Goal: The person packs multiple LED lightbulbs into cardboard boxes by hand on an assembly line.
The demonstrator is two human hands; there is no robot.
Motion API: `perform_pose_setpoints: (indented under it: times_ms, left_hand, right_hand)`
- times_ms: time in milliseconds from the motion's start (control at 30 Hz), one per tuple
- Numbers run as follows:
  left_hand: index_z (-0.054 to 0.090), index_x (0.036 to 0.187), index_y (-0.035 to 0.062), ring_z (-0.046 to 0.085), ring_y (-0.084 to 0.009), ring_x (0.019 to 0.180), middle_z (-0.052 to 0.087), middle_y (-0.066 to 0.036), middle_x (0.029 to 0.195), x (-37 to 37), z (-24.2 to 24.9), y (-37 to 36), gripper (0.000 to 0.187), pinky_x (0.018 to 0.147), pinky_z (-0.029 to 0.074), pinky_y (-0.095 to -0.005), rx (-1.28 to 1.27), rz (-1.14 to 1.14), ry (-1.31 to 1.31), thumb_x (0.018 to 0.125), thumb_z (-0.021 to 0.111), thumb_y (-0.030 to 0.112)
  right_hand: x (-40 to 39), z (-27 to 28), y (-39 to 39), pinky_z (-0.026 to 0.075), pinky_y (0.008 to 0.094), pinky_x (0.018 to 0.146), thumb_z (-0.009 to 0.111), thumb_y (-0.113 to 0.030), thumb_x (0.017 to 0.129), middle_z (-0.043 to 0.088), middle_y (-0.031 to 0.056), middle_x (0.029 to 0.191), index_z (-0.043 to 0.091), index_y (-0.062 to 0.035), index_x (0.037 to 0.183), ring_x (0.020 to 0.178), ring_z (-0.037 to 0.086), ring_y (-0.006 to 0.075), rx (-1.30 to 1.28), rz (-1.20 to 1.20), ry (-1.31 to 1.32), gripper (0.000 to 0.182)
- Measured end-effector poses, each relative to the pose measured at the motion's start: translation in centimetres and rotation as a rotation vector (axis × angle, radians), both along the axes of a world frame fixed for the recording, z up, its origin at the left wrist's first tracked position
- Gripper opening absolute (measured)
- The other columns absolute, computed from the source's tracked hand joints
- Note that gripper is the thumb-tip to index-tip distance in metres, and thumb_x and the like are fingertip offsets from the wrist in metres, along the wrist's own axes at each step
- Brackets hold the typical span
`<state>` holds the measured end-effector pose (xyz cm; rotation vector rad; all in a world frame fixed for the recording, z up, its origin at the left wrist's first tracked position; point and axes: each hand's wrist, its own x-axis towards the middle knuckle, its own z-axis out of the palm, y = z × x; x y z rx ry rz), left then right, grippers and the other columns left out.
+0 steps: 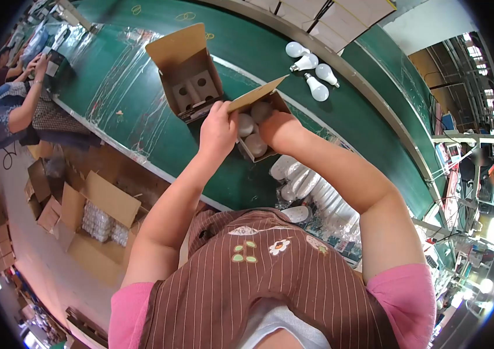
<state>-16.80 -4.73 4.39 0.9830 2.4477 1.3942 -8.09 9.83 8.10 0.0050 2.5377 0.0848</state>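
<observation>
My left hand [217, 129] is closed on the near left side of an open cardboard box [249, 152], by its raised flap. White round-headed light bulbs [255, 144] sit inside this box. My right hand [282, 131] reaches into the box from the right, its fingers curled at a shaded light bulb [261, 110]; the fingertips are partly hidden. Left of it stands a second open box [192, 78], its lid up and an insert with round holes inside. Several loose light bulbs [317, 87] lie on the green surface beyond my right hand.
The green work surface [125, 87] runs across, with a metal rail behind it. Plastic-wrapped white bulbs [317, 189] lie close to my right forearm. On the floor at left is an open carton [101, 224] with wrapped goods. A co-worker [17, 110] is at the far left.
</observation>
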Motion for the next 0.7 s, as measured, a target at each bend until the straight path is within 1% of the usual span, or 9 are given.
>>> perform_pose_setpoints:
  times_ms: [133,233,267,333,367,433,533,600,700]
  left_hand:
    - [0.059,0.099,0.0035,0.058,-0.0388,0.084,0.056,-0.016,0.093,-0.1,0.0,-0.1,0.013,0.072,0.047,-0.0454,0.001,-0.026,-0.014,0.092,0.055,0.013]
    - [0.058,0.098,0.0030,0.058,-0.0394,0.086,0.057,-0.018,0.098,-0.5,0.3,-0.4,0.013,0.073,0.048,-0.0447,0.004,-0.045,0.015,0.092,0.054,0.014]
    - [0.059,0.101,0.0014,0.060,-0.0343,0.084,0.058,-0.018,0.104,-0.4,0.8,-0.8,0.018,0.074,0.049,-0.0406,0.078,-0.036,-0.024,0.090,0.058,0.016]
    - [0.056,0.114,-0.0001,0.060,-0.0264,0.086,0.056,-0.016,0.114,-0.6,4.9,-3.0,0.032,0.074,0.049,-0.0349,0.136,0.007,-0.231,0.087,0.064,0.018]
    - [0.052,0.121,-0.0001,0.059,-0.0240,0.089,0.055,-0.015,0.117,-1.5,5.2,-4.1,0.041,0.075,0.049,-0.0334,0.174,0.083,-0.093,0.086,0.066,0.017]
    - [0.046,0.131,0.0008,0.056,-0.0203,0.093,0.052,-0.012,0.122,-4.7,5.7,-5.5,0.052,0.080,0.048,-0.0316,0.226,0.222,0.077,0.086,0.068,0.015]
    - [0.041,0.138,0.0010,0.054,-0.0190,0.103,0.051,-0.012,0.127,-11.6,4.2,-5.9,0.059,0.087,0.046,-0.0313,0.151,0.415,0.155,0.089,0.068,0.017]
    - [0.044,0.135,0.0001,0.055,-0.0195,0.105,0.056,-0.014,0.123,-16.0,0.6,-5.4,0.058,0.087,0.047,-0.0327,0.180,0.370,-0.018,0.086,0.070,0.019]
    - [0.054,0.127,-0.0016,0.058,-0.0177,0.104,0.063,-0.012,0.116,-18.5,-0.2,-3.7,0.050,0.087,0.046,-0.0320,0.170,0.231,-0.365,0.086,0.072,0.021]
  right_hand:
    - [1.3,-1.6,-0.2,0.056,0.0381,0.074,0.070,-0.013,0.074,0.068,0.0103,0.090,0.062,-0.0050,0.093,0.092,0.065,0.0285,-0.001,-0.127,0.207,0.022]
    - [3.7,-0.7,0.6,0.054,0.0387,0.073,0.073,-0.016,0.070,0.063,0.0099,0.086,0.059,-0.0047,0.089,0.088,0.063,0.0291,-0.093,0.048,0.494,0.027]
    - [4.3,0.0,0.8,0.051,0.0386,0.073,0.076,-0.020,0.066,0.058,0.0102,0.085,0.058,-0.0058,0.087,0.090,0.059,0.0300,-0.229,0.024,0.561,0.032]
    - [4.8,3.8,-0.4,0.048,0.0399,0.081,0.080,-0.026,0.062,0.061,0.0084,0.093,0.062,-0.0063,0.091,0.096,0.057,0.0292,-0.291,-0.016,0.495,0.040]
    - [5.5,3.7,-0.3,0.047,0.0384,0.082,0.080,-0.028,0.058,0.062,0.0074,0.096,0.065,-0.0069,0.091,0.097,0.057,0.0267,-0.219,0.023,0.410,0.042]
    - [7.1,-1.0,0.9,0.047,0.0360,0.078,0.071,-0.021,0.062,0.059,0.0045,0.087,0.063,-0.0107,0.077,0.091,0.057,0.0234,-0.161,0.160,0.579,0.020]
    - [4.4,0.4,3.2,0.045,0.0354,0.073,0.063,-0.015,0.066,0.054,0.0036,0.080,0.058,-0.0128,0.069,0.085,0.055,0.0224,-0.166,0.195,0.616,0.006]
    - [2.3,1.4,4.9,0.043,0.0346,0.068,0.061,-0.012,0.068,0.052,0.0041,0.077,0.057,-0.0138,0.068,0.082,0.054,0.0223,-0.152,0.174,0.686,0.004]
    - [-2.5,1.7,8.2,0.043,0.0355,0.066,0.062,-0.011,0.067,0.053,0.0057,0.076,0.059,-0.0124,0.066,0.080,0.055,0.0239,-0.075,0.142,0.768,0.003]
